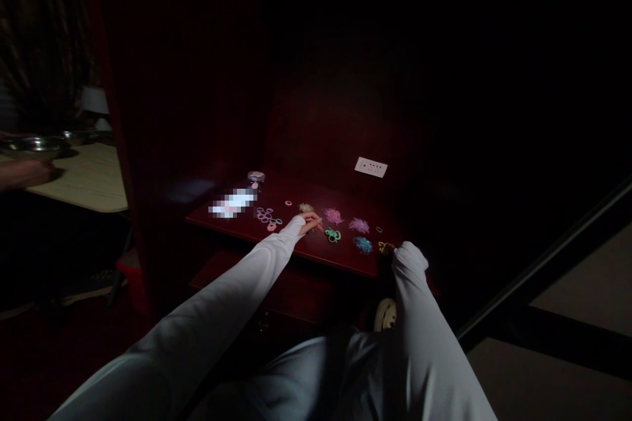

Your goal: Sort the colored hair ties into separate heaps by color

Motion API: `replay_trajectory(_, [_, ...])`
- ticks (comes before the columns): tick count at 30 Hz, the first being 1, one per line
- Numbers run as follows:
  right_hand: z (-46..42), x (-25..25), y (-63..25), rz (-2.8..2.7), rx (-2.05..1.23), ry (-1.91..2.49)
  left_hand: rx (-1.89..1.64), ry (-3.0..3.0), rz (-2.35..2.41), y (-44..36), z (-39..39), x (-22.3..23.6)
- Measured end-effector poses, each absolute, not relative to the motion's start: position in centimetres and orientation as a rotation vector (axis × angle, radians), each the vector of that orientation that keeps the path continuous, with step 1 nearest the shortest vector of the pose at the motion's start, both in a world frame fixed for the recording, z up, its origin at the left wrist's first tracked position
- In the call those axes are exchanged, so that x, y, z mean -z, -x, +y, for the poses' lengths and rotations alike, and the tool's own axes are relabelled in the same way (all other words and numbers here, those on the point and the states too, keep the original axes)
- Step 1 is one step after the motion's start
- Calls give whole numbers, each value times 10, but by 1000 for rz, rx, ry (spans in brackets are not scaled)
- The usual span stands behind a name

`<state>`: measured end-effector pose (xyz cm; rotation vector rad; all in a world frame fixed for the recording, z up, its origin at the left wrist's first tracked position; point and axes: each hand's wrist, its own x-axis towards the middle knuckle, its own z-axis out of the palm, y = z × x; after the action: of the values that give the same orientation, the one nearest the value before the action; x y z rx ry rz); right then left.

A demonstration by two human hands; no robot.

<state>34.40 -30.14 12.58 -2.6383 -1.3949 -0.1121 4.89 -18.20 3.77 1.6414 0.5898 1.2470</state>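
Observation:
My left hand (310, 221) reaches over the dark red tabletop, its fingers stretched out and slightly apart, with nothing visible in them. Just right of its fingertips lies a cluster of green hair ties (332, 235). Pale beige bands (305, 208) lie right behind this hand. At the tabletop's right end, my right hand (392, 248) is mostly covered by its sleeve. Some yellow hair ties (382, 248) are at its fingers; whether it holds them cannot be made out. Piles of pink bands (333, 215), purple bands (359, 225) and blue bands (363, 245) lie between the hands.
Pastel hair ties (266, 215) sit on the left of the tabletop (345, 262), near a blurred bright rectangle (232, 202) and a clear round container (255, 176). A socket plate (371, 167) is on the back wall. Another person's hand (27, 174) holds a metal bowl (34, 146) at far left.

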Motion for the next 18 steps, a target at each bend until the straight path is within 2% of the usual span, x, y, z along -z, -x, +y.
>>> replay_trajectory(2, [-301, -126, -342, -1348, 31, 2682, -1250, -1646, 588, -49, -183, -38])
replay_trajectory(18, [-300, -119, -354, -1435, -8, 2585, -1260, -1606, 619, -57, -174, -34])
